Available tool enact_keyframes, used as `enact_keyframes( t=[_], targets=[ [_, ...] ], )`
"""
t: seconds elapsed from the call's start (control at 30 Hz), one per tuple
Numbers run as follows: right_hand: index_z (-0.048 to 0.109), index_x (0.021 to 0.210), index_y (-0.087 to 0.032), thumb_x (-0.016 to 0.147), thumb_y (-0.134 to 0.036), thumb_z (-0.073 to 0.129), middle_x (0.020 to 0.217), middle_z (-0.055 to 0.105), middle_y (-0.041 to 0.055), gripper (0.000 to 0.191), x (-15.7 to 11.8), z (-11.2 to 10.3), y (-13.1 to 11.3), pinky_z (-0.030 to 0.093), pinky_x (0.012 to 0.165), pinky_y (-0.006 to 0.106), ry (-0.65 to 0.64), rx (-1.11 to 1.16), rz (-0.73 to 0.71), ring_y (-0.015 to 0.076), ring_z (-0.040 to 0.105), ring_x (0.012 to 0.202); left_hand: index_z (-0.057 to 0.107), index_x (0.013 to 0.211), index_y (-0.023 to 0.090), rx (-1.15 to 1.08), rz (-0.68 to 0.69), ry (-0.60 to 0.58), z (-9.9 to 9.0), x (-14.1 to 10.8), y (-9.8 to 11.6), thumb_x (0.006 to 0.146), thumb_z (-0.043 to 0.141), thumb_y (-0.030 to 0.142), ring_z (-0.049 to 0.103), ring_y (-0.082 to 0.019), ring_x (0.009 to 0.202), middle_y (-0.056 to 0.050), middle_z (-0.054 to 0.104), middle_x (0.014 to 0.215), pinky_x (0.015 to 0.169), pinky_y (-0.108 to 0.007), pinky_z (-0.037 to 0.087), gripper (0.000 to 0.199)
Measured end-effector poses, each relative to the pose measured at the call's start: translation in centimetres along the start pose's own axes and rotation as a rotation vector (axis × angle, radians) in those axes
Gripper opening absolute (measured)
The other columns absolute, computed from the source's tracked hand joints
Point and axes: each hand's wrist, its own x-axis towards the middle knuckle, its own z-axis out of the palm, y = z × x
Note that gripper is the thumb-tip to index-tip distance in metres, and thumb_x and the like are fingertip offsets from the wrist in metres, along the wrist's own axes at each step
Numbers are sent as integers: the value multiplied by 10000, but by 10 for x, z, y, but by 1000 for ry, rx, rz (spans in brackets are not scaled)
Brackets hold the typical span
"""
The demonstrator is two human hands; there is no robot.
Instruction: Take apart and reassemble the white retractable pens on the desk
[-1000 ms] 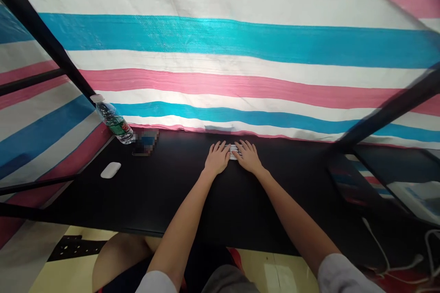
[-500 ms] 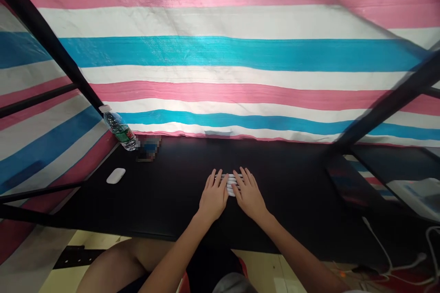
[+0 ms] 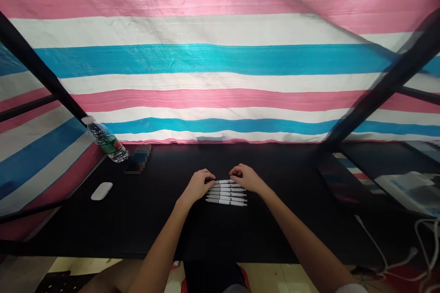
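Note:
Several white pens [image 3: 227, 202] with dark markings lie side by side in a stack of rows, pointing left to right, on the black table [image 3: 165, 219]. My left hand [image 3: 200, 184] is curled at the left end of the farthest pen [image 3: 223, 181], its thumb and fingertips closed on it. At that pen's other end my right hand [image 3: 246, 177] is bent in, with thumb and fingers pinched together. The curled fingers partly cover both ends of this pen.
A water bottle [image 3: 110, 144] leans at the back left beside a blurred-out flat item [image 3: 138, 159]. In front of them sits a white rounded case [image 3: 101, 191]. White cables [image 3: 373, 242] lie at the right, near a dark panel [image 3: 338, 178]. A striped sheet [image 3: 220, 64] hangs behind.
Both hands were laid flat over the pens with fingers stretched. They have moved apart and curled at the ends of the farthest pen, uncovering the row. The view has shifted slightly.

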Motion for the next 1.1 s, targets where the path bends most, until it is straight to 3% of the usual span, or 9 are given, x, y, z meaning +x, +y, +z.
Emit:
enact_keyframes(
  t=[0.1, 0.2, 0.3, 0.4, 0.47, 0.6, 0.8, 0.97, 1.1],
  targets=[
    [709, 747, -204, 737, -258, 677, 759, 576, 17, 63, 19, -1, -1, 442, 652, 267, -113, 4, -78, 150, 561, 705, 737, 799, 186, -22, 13, -123, -10, 19, -3, 771, 621, 244, 599, -156, 719, -30, 649, 811, 680, -267, 474, 132],
    [693, 784, -196, 810, -270, 620, 767, 560, 19, 108, 28, 5, 6, 433, 648, 268, -45, 5, -150, 146, 543, 702, 734, 789, 197, 6, 43, -175, -12, 38, -8, 787, 597, 238, 577, -141, 677, -13, 644, 769, 649, -254, 445, 142],
    [690, 878, -199, 858, -285, 583, 826, 575, 43, 139, 29, 8, 18, 455, 744, 308, 66, -33, -216, 179, 549, 803, 727, 797, 190, 89, 93, -99, -5, 56, -14, 813, 566, 227, 576, -162, 727, -30, 646, 783, 688, -273, 443, 165],
    [686, 957, -200, 857, -286, 588, 879, 579, 67, 164, 29, 5, 30, 462, 815, 366, 159, -112, -237, 218, 539, 874, 718, 849, 183, 105, 121, 118, 6, 66, -20, 874, 502, 249, 574, -204, 861, -65, 660, 854, 784, -319, 450, 227],
    [686, 980, -210, 878, -293, 552, 878, 574, 70, 188, 30, 4, 34, 468, 808, 378, 196, -121, -240, 224, 536, 862, 711, 910, 183, 48, 147, 192, 11, 66, -24, 902, 474, 270, 570, -210, 888, -71, 661, 887, 810, -339, 458, 253],
    [687, 925, -216, 896, -328, 513, 865, 574, 72, 209, 33, 7, 35, 469, 785, 388, 240, -97, -230, 231, 533, 853, 699, 986, 193, -9, 190, 213, 16, 59, -29, 861, 556, 263, 563, -223, 931, -71, 657, 934, 830, -357, 474, 202],
    [613, 880, -207, 897, -290, 493, 872, 612, 53, 147, 32, 8, 32, 455, 803, 363, 224, 23, -209, 211, 552, 859, 701, 953, 197, -70, 171, 261, 18, 57, -28, 880, 516, 216, 582, -212, 921, -64, 640, 909, 836, -351, 478, 199],
    [577, 892, -205, 859, -242, 511, 828, 588, 32, 82, 29, 9, 28, 469, 744, 327, 197, 87, -179, 188, 563, 798, 691, 1000, 172, -327, 90, 338, 19, 59, -25, 851, 551, 251, 602, -153, 742, -56, 635, 901, 701, -289, 493, 219],
    [591, 955, -206, 845, -213, 502, 839, 583, 41, 142, 28, 11, 27, 487, 760, 335, 231, 91, -199, 195, 572, 827, 697, 962, 151, -610, -6, 338, 22, 62, -27, 762, 650, 315, 638, -176, 797, -66, 681, 881, 740, -299, 507, 263]
  ],
)
